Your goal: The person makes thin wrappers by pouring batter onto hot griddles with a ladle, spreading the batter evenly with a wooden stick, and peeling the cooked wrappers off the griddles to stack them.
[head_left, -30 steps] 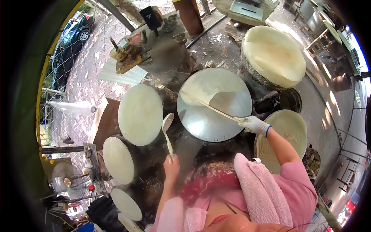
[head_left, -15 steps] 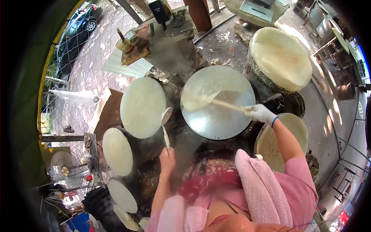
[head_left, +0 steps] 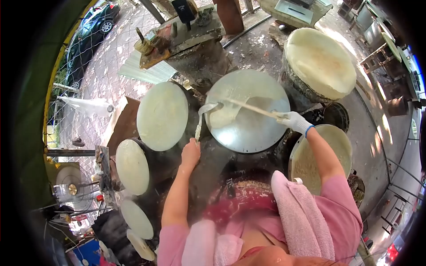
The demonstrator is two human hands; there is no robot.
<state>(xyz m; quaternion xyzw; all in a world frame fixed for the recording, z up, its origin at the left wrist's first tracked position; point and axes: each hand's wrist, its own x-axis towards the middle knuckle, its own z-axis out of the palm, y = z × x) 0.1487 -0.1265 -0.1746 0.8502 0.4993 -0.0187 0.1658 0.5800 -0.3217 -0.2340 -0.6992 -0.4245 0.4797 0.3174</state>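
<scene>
My left hand (head_left: 191,153), bare, is wrapped round the handle of a ladle (head_left: 198,127). The ladle's bowl is tilted over the left edge of a round metal griddle (head_left: 248,135). My right hand (head_left: 294,122), in a white glove, grips a long wooden spreader stick (head_left: 253,108) above the griddle's right side. The stick reaches left across the plate, and its far end blurs against the pale batter (head_left: 222,119). A thin batter layer covers the upper and left parts of the griddle; shiny bare metal shows at the lower right.
Left of the griddle stands a large pale round disc (head_left: 162,116), with smaller discs (head_left: 132,167) (head_left: 137,219) below it. A drum with a pale round top (head_left: 320,62) stands at the upper right. Beside my right forearm is a wide pan (head_left: 328,148). A phone (head_left: 183,11) stands at the back.
My left hand has moved up, bringing the ladle from beside the large disc to the griddle's left edge. The batter covers more of the griddle. My right hand has shifted slightly up with the stick.
</scene>
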